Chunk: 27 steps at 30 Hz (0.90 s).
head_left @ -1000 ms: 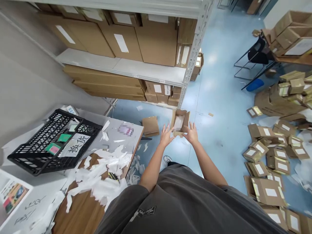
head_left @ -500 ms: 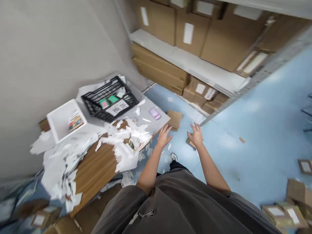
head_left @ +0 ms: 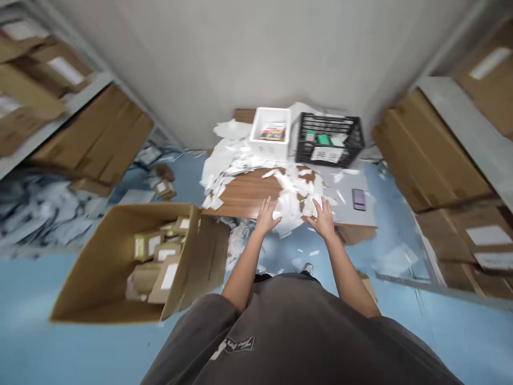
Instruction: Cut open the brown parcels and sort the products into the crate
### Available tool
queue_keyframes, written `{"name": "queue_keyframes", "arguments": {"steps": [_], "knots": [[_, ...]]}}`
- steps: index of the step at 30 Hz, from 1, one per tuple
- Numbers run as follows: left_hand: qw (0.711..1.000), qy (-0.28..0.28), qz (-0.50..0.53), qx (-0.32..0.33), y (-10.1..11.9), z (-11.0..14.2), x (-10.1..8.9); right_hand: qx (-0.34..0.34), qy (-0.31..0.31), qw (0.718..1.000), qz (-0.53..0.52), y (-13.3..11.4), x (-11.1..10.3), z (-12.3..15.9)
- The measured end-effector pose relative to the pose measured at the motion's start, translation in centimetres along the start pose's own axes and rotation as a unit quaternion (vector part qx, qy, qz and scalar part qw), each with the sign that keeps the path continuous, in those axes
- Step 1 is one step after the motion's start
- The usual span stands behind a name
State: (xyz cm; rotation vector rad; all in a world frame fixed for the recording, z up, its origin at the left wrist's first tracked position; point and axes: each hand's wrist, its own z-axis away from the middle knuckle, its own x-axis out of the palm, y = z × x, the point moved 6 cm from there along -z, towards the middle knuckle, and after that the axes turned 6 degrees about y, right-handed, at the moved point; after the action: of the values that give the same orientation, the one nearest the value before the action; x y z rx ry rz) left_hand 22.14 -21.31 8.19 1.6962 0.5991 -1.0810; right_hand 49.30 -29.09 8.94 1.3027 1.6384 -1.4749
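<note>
My left hand (head_left: 265,218) is held out near the front edge of the wooden table (head_left: 250,193), fingers spread, nothing in it. To its right, my right hand (head_left: 321,219) is likewise open and empty, with fingers apart. Torn white paper scraps (head_left: 290,203) lie in a heap on the table between and beyond both hands. Whether either hand touches the paper I cannot tell. Behind the scraps stand a white bin (head_left: 270,149) with printed packets inside and a black crate (head_left: 328,125) with green items and a handwritten label. A phone (head_left: 359,199) rests on the table's right part.
At left on the blue floor stands a large open carton (head_left: 88,267) with several small labelled boxes inside. Shelves with cardboard boxes (head_left: 428,152) flank both sides. A grey wall (head_left: 256,53) rises behind the table. Paper scraps litter the floor below it.
My view has swung left, so the table now lies straight ahead and the large carton shows at left. Both hands stay open and outstretched, now in front of the paper scraps.
</note>
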Motion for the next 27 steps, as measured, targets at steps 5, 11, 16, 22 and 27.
{"name": "queue_keyframes", "arguments": {"steps": [5,11,16,22,27], "knots": [[0.99,0.05,-0.015,-0.129,-15.2,8.8,-9.4,-0.165,-0.067,0.984,-0.013,-18.6,8.8,-3.7],[0.944,0.138,-0.027,-0.3,-29.3,23.1,-19.1,-0.344,-0.147,0.927,-0.037,-41.4,17.8,-1.9],[0.875,0.199,-0.026,-0.441,-35.8,35.7,-23.3,-0.465,-0.207,0.859,-0.053,-55.9,22.9,2.5],[0.783,0.165,0.006,-0.6,-40.6,45.8,-21.7,-0.578,-0.273,0.769,-0.031,-66.6,29.6,7.2],[0.735,0.084,0.062,-0.669,-46.0,48.3,-17.0,-0.63,-0.334,0.701,0.016,-71.8,37.5,10.6]]}}
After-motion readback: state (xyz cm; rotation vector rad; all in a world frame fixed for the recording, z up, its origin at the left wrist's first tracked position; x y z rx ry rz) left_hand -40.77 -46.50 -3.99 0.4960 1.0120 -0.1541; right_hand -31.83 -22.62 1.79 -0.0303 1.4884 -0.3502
